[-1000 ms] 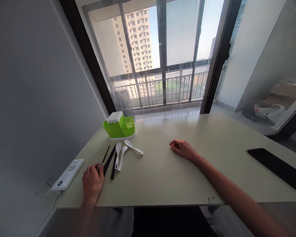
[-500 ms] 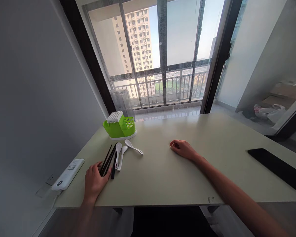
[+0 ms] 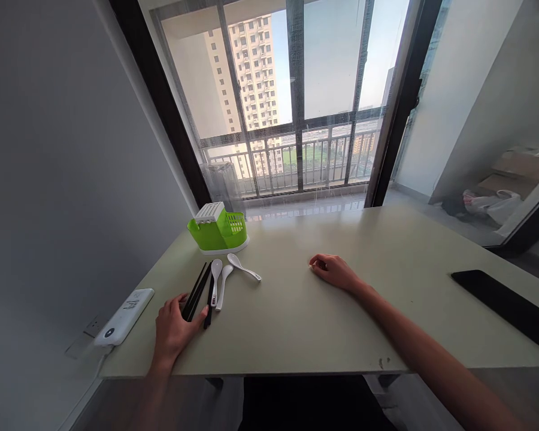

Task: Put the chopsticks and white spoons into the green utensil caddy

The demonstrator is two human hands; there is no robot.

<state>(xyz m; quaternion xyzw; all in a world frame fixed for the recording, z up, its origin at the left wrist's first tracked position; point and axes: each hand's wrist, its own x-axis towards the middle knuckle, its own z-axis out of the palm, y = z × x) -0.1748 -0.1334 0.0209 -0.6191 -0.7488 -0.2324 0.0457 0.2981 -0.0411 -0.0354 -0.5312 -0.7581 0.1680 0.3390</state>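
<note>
On the left side of the table, my left hand [image 3: 175,328] curls around several dark chopsticks [image 3: 197,293] that lie on the tabletop. Its thumb touches the lower end of the chopsticks on the right, close to the spoons. Two white spoons, a near one [image 3: 215,281] and one beside it [image 3: 224,286], lie just right of the chopsticks. A third white spoon [image 3: 245,267] rests at an angle farther right. My right hand [image 3: 335,270] lies on the table near the middle, fingers loosely curled in, with nothing visible in it.
A green and white utensil holder [image 3: 218,233] stands at the table's back left. A white power strip [image 3: 126,317] with a cable lies on the left edge. A flat black object [image 3: 503,305] lies at the right. Beyond the table [image 3: 287,335] is a glass window.
My left thumb has moved right, onto the right-hand chopsticks. The chopsticks on the left now lie closer together. My right hand has stayed still.
</note>
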